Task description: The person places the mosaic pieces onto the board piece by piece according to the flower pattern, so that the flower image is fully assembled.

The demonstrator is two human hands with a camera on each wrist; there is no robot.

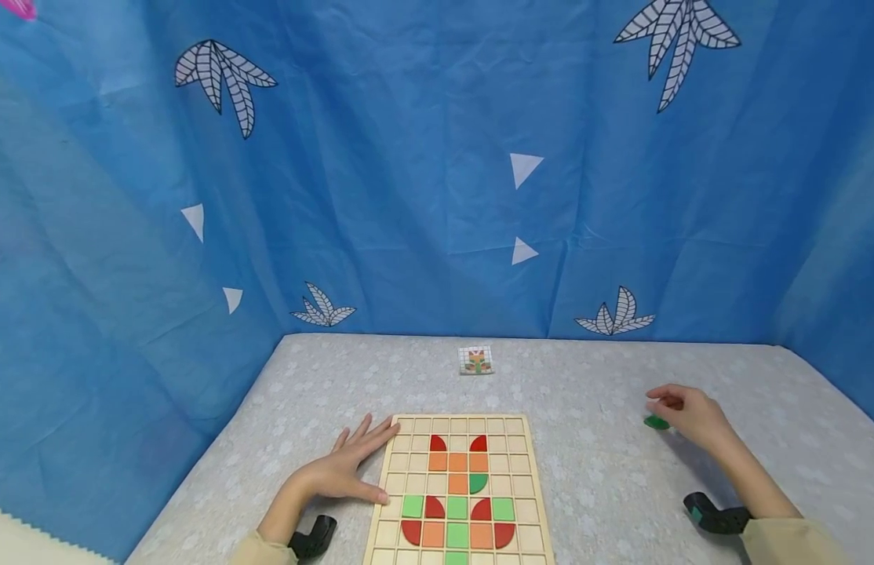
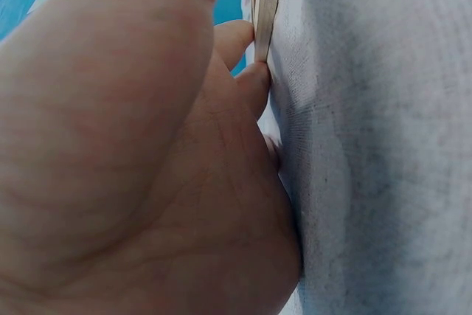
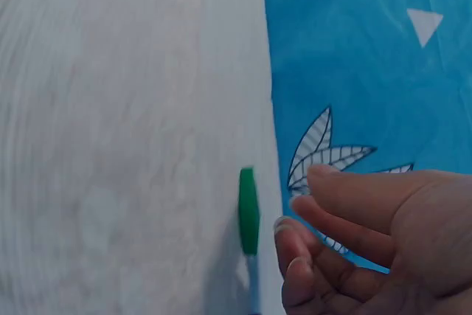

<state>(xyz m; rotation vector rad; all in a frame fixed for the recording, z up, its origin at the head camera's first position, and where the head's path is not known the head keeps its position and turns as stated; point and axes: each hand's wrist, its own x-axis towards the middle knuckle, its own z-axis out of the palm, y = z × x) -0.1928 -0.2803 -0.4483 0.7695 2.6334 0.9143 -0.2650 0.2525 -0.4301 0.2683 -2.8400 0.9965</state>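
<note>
A wooden grid board (image 1: 516, 439) lies on the table with red, orange and green tiles in its squares. My left hand (image 1: 345, 471) is spread flat at the board's left edge, thumb and fingertips touching it; in the left wrist view, fingers (image 2: 254, 86) meet the board's side (image 2: 267, 16). Far to the right, my right hand (image 1: 694, 416) hovers over a dark green tile (image 1: 657, 423). The right wrist view shows this green tile (image 3: 249, 212) apart from the loosely bent fingers (image 3: 295, 256), with nothing held between them.
A small pattern card (image 1: 475, 360) sits behind the board, near the back of the table (image 1: 564, 384). Blue curtain (image 1: 409, 196) with white leaf prints hangs along the back and sides. Black wrist devices (image 1: 715, 518) are worn on both arms.
</note>
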